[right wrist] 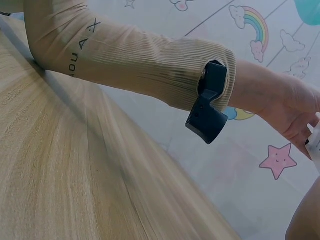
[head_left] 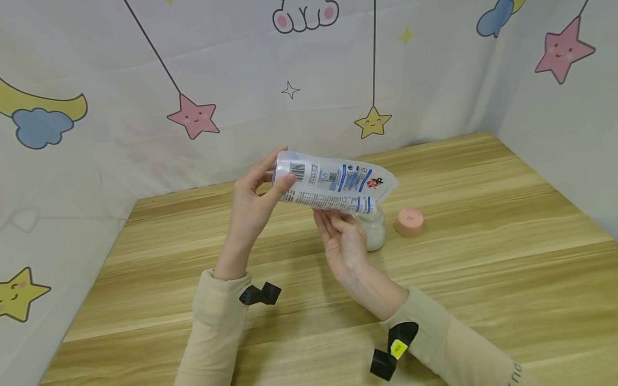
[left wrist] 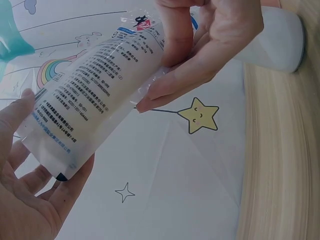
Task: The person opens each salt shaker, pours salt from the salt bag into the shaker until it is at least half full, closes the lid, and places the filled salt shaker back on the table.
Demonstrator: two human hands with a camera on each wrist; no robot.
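Observation:
A clear plastic bag (head_left: 333, 185) of white contents, printed with a barcode and blue and black text, is held tilted above the table. My left hand (head_left: 256, 193) grips its left end, thumb on the printed face and fingers behind. At the lower edge near the other end, my right hand (head_left: 345, 244) holds the bag; in the left wrist view its curled fingers (left wrist: 200, 65) cover part of the print. Under that end stands a clear jar (head_left: 375, 236) with white contents, its mouth hidden by the bag. Only a sliver of the bag (right wrist: 314, 147) shows in the right wrist view.
A round pink lid (head_left: 409, 222) lies on the wooden table (head_left: 483, 257) to the right of the jar. White cloth (head_left: 270, 123) with stars and clouds hangs behind the table and at its sides. Each sleeve carries a black wrist camera (head_left: 260, 294).

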